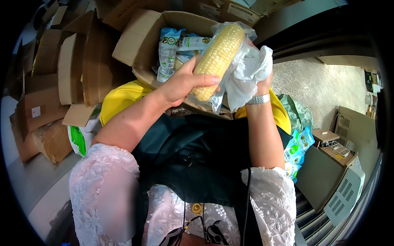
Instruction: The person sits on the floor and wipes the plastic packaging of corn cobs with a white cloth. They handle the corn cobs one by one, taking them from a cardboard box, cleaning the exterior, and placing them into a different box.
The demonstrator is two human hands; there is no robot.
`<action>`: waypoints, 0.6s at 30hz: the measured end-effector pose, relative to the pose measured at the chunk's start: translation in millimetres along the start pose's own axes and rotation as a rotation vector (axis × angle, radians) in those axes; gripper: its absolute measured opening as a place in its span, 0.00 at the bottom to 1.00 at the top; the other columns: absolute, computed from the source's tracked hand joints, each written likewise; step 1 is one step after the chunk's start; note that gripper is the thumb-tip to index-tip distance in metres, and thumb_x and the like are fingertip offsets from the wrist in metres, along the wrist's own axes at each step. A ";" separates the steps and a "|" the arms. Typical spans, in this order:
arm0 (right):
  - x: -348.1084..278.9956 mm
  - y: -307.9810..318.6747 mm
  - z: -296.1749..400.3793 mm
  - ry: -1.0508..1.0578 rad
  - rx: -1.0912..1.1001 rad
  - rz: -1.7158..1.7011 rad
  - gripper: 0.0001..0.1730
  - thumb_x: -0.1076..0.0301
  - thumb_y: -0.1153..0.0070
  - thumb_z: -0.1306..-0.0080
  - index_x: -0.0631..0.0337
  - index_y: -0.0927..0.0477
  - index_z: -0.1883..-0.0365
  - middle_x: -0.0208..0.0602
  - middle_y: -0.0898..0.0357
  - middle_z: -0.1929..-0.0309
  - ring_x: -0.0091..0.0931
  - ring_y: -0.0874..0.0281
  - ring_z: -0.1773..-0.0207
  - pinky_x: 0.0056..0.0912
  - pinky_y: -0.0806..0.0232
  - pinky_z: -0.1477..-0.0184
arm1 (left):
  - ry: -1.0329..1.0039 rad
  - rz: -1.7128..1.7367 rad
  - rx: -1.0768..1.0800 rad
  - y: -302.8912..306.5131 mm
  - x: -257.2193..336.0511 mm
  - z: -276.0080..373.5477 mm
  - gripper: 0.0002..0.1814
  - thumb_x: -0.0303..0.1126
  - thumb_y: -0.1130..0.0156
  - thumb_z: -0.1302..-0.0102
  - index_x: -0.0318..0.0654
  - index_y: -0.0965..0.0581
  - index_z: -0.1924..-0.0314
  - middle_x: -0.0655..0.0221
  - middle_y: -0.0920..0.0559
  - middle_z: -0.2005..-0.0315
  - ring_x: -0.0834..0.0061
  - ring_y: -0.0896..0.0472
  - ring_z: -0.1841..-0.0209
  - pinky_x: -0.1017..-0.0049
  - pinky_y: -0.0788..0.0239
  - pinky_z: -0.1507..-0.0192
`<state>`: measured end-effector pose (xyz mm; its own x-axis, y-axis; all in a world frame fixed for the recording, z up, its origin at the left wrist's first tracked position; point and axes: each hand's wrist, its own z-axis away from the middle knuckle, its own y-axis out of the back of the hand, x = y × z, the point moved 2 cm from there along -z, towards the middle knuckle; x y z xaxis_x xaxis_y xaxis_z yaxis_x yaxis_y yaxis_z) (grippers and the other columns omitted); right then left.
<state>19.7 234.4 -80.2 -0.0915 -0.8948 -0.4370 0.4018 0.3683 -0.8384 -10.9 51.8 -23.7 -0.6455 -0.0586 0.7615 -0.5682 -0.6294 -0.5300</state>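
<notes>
An ear of pale yellow corn (pixel 219 61) in clear plastic wrap is tilted above an open cardboard box (pixel 187 18). My left hand (pixel 187 77) grips its lower end, with the thumb across the kernels. A crumpled white cloth (pixel 247 78) lies against the right side of the wrap, held by my right hand (pixel 265 83), whose fingers are mostly hidden behind it. Inside the box are several printed plastic packs (pixel 167 53), blue and white, partly covered by the corn and my left hand.
Cardboard boxes (pixel 46 95) are heaped at the left, beside a white bag with a green patch (pixel 77 140). Blue printed packs (pixel 297 150) and a green translucent bag (pixel 295 112) are on the right. Grey panels with vents (pixel 344 192) stand at the lower right.
</notes>
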 end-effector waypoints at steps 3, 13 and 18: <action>6.0 -20.7 12.6 -0.073 -0.039 0.016 0.32 0.48 0.58 0.35 0.68 0.35 0.44 0.49 0.29 0.49 0.39 0.28 0.49 0.40 0.34 0.46 | -0.189 -0.125 0.094 0.3 2.0 -2.2 0.23 0.42 0.49 0.33 0.35 0.37 0.45 0.69 0.27 0.58 0.81 0.28 0.58 0.79 0.34 0.55; 34.3 -54.1 32.2 0.039 -0.124 0.166 0.22 0.65 0.52 0.34 0.65 0.34 0.43 0.38 0.27 0.51 0.25 0.28 0.50 0.27 0.33 0.49 | -0.604 -0.500 0.293 5.7 -4.7 -14.7 0.19 0.43 0.62 0.28 0.34 0.33 0.50 0.65 0.25 0.61 0.76 0.28 0.59 0.76 0.37 0.54; 39.8 -50.3 39.8 0.222 0.054 0.418 0.14 0.70 0.52 0.34 0.63 0.29 0.51 0.31 0.25 0.56 0.19 0.28 0.55 0.22 0.34 0.53 | -0.708 -0.742 0.408 -3.7 1.8 -15.2 0.19 0.41 0.60 0.29 0.33 0.34 0.50 0.56 0.25 0.57 0.63 0.26 0.57 0.69 0.36 0.53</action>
<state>32.2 170.2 -42.4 -0.1022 -0.5946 -0.7975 0.4923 0.6664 -0.5599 -17.7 65.8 -26.0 0.2990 0.0910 0.9499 -0.3983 -0.8927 0.2109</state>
